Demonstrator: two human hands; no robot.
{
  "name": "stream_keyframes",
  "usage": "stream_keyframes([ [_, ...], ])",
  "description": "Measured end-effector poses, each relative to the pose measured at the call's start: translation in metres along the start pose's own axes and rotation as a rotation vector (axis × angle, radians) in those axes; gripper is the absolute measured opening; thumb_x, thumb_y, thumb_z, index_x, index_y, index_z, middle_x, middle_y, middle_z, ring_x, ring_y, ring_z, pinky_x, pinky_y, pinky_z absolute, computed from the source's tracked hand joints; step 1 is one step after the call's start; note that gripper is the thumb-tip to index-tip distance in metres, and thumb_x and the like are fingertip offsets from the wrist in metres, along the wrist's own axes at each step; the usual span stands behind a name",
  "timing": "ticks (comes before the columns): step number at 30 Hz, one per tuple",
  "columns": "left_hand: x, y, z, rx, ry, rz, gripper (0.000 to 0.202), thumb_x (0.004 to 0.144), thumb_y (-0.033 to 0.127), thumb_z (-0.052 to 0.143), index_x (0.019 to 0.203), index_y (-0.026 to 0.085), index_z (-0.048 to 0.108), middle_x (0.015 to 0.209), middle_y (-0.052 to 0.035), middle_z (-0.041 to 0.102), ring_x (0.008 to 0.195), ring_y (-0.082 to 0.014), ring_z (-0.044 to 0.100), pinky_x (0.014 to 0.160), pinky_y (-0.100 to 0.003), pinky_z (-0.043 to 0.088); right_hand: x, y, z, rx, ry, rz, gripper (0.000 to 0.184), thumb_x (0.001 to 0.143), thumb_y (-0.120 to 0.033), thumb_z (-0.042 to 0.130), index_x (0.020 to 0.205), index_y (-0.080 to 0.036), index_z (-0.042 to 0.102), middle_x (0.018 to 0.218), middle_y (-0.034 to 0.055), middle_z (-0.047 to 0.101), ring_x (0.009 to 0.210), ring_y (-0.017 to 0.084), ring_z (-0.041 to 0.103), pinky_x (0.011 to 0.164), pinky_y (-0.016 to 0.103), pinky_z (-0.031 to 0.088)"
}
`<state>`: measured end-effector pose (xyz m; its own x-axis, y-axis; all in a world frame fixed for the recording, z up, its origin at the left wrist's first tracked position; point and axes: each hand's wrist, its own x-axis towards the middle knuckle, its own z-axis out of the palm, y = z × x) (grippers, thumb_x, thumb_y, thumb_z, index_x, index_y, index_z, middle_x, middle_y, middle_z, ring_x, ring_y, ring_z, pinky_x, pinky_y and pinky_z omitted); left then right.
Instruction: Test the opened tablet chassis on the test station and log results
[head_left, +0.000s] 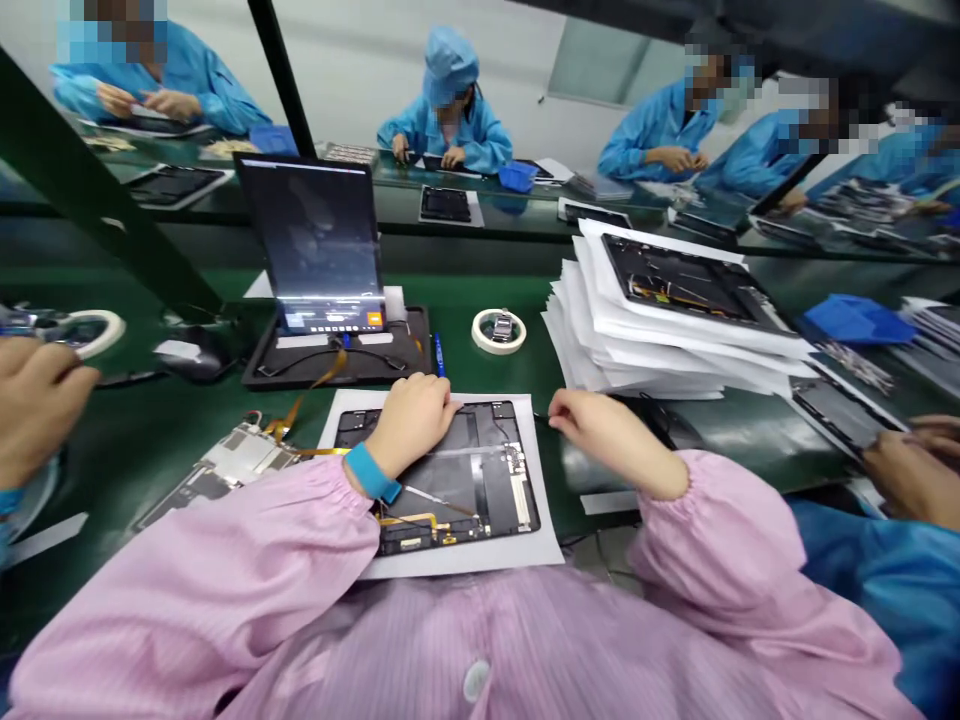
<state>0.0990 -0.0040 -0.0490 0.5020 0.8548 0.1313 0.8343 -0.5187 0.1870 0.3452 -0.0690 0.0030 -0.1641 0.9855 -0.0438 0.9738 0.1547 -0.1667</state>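
Note:
My left hand (411,425) lies on the dark opened tablet housing (487,490), its fingers near the top edge. The housing sits on a white paper sheet (480,563), with a gold flex cable (416,520) along its lower edge. Another amber flex cable (296,410) runs left to a metal-backed board (232,462). My right hand (611,438) hovers just right of the sheet, fingers curled together. A thin dark tool tip (541,416) pokes out from those fingertips, and the rest of it is hidden.
A tablet (315,240) stands upright in a black tray (337,362). A masking tape roll (499,332) and blue pen (439,355) lie nearby. Right stands a paper stack (667,340) bearing a housing. Co-workers' hands (37,405) (915,470) show at both sides; blue-clad workers sit opposite.

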Motion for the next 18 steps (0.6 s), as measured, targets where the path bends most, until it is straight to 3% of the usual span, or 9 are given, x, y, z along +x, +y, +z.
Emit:
stream_keyframes([
  [2, 0.001, -0.002, 0.001, -0.001, -0.025, 0.031, 0.027, 0.09, 0.039, 0.051, 0.081, 0.016, 0.061, 0.082, -0.0096, 0.065, 0.081, -0.0261, 0.058, 0.07, -0.036, 0.039, -0.006, 0.016, 0.025, 0.046, 0.008, -0.015, 0.008, 0.081, -0.014, 0.062, 0.081, -0.018, 0.056, 0.08, 0.0035, 0.062, 0.072, 0.018, 0.058, 0.066, 0.03, 0.044],
  [6, 0.0, -0.002, -0.004, -0.071, -0.054, 0.084, 0.032, 0.091, 0.043, 0.048, 0.077, 0.017, 0.06, 0.079, -0.0086, 0.065, 0.078, -0.0242, 0.057, 0.07, -0.035, 0.038, -0.015, 0.028, 0.061, 0.17, 0.211, -0.018, 0.016, 0.085, -0.018, 0.058, 0.101, -0.017, 0.054, 0.088, 0.0059, 0.058, 0.077, 0.019, 0.057, 0.071, 0.031, 0.047],
  [8, -0.001, -0.001, -0.007, -0.152, -0.043, 0.11, 0.035, 0.092, 0.044, 0.046, 0.073, 0.017, 0.059, 0.078, -0.0077, 0.064, 0.079, -0.0232, 0.057, 0.072, -0.034, 0.038, -0.013, 0.03, 0.065, 0.183, 0.25, -0.021, 0.02, 0.087, -0.021, 0.055, 0.107, -0.017, 0.054, 0.09, 0.0069, 0.057, 0.079, 0.02, 0.057, 0.073, 0.034, 0.047],
  [11, -0.003, 0.0, -0.007, -0.293, -0.068, 0.072, 0.037, 0.092, 0.046, 0.044, 0.071, 0.018, 0.057, 0.077, -0.0056, 0.064, 0.076, -0.0209, 0.057, 0.068, -0.031, 0.038, -0.009, 0.034, 0.061, 0.228, 0.307, -0.039, 0.007, 0.09, -0.024, 0.052, 0.09, -0.019, 0.056, 0.089, 0.0069, 0.057, 0.084, 0.021, 0.056, 0.078, 0.035, 0.045],
  [13, -0.003, 0.0, -0.004, -0.347, -0.134, 0.012, 0.038, 0.091, 0.049, 0.043, 0.072, 0.019, 0.056, 0.074, -0.0041, 0.064, 0.069, -0.0195, 0.057, 0.061, -0.029, 0.035, -0.009, 0.035, 0.057, 0.377, 0.358, 0.018, 0.01, 0.092, -0.026, 0.049, 0.086, -0.019, 0.054, 0.083, 0.005, 0.058, 0.078, 0.019, 0.056, 0.075, 0.034, 0.045],
  [15, -0.002, -0.001, 0.0, -0.358, -0.186, -0.021, 0.04, 0.09, 0.052, 0.043, 0.073, 0.019, 0.057, 0.073, -0.0034, 0.065, 0.066, -0.0191, 0.057, 0.058, -0.028, 0.032, -0.013, 0.035, 0.052, 0.592, 0.302, 0.07, 0.013, 0.094, -0.029, 0.045, 0.095, -0.019, 0.054, 0.076, 0.0018, 0.059, 0.068, 0.016, 0.056, 0.068, 0.03, 0.045],
  [18, -0.001, -0.002, 0.003, -0.349, -0.199, -0.028, 0.04, 0.089, 0.054, 0.044, 0.073, 0.02, 0.057, 0.073, -0.0032, 0.065, 0.066, -0.0192, 0.057, 0.056, -0.028, 0.029, -0.025, 0.03, 0.048, 0.738, 0.061, -0.012, 0.019, 0.093, -0.031, 0.047, 0.1, -0.019, 0.06, 0.078, 0.0015, 0.063, 0.069, 0.015, 0.058, 0.067, 0.028, 0.045],
])
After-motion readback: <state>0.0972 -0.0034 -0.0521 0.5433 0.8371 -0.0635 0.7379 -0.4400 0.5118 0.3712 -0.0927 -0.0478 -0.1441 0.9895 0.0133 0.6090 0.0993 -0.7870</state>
